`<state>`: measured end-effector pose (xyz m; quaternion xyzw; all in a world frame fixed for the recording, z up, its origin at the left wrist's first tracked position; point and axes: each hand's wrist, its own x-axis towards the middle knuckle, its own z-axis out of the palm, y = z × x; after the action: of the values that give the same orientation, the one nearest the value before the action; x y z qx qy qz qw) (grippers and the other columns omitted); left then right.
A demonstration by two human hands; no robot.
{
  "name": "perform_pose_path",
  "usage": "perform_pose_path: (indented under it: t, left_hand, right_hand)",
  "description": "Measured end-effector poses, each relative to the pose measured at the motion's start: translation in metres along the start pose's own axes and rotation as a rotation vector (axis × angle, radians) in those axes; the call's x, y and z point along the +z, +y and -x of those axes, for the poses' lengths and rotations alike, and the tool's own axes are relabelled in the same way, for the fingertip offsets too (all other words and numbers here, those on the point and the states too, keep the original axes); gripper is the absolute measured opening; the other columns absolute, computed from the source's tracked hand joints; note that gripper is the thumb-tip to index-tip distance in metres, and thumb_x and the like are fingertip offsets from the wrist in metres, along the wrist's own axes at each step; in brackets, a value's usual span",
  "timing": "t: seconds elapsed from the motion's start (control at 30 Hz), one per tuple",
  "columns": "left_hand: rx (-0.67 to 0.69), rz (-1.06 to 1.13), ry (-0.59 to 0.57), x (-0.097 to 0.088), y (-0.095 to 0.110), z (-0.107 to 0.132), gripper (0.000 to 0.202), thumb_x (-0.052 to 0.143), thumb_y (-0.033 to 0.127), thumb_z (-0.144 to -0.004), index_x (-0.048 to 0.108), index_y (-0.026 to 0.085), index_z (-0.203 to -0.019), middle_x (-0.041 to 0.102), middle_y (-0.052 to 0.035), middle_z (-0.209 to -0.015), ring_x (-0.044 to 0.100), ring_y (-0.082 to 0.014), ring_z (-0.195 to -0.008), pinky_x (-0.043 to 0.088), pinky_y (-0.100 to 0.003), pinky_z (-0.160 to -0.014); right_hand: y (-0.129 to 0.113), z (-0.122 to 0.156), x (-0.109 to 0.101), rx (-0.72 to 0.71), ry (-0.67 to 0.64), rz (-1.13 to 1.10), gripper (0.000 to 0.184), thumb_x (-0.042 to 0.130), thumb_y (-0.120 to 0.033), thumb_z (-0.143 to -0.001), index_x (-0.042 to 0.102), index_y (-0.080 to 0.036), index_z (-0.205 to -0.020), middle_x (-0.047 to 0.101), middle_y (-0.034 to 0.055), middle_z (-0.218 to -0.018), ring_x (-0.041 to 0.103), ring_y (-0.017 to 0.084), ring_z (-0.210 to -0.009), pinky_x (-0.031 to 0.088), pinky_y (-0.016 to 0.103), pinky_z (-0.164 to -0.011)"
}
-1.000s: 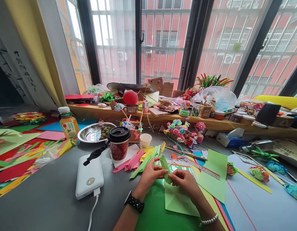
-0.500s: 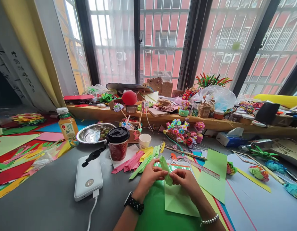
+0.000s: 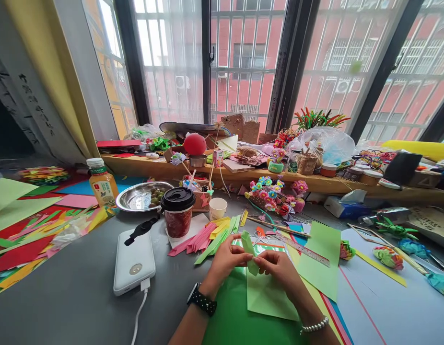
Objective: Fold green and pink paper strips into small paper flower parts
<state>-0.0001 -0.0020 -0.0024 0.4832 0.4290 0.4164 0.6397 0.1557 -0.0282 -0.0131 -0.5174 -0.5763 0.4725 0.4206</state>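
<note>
A small folded strip of light green paper is held upright between my two hands. My left hand pinches it from the left, thumb in front and fingers behind. From the right, my right hand grips its lower part between thumb and fingertips. Below them a flat light green paper sheet lies on a glossy green surface. Folded green strips, pink strips and yellow strips are fanned out just beyond my left hand. Scissors lie behind the folded paper.
A lidded coffee cup, a paper cup, a metal plate of small round fruit and a juice bottle stand ahead. At left lies a white power bank with a cable. A ruler and paper sheets spread rightward.
My hands keep hold of the folded green paper with almost no movement. The view shifts slightly. At the far left, a light green sheet has come into view and a hand's edge has gone.
</note>
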Motion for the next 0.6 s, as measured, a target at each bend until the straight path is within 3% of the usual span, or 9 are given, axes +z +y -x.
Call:
perform_pose_path:
  t: [0.6]
  left_hand:
    - [0.044,0.020,-0.017,0.0002,-0.0011,-0.0018,0.065,0.075,0.022,-0.048,0.042,0.014,-0.103,0.054,0.0061,-0.054,0.057,-0.0131,-0.056,0.046,-0.025,-0.055]
  right_hand:
    - [-0.0017,0.0012,0.0007,0.030,0.010,0.014,0.033,0.065,-0.047,-0.059,0.063,-0.014,-0.059,0.058,0.0000,-0.050,0.050,0.011,-0.048,0.037,0.022,-0.048]
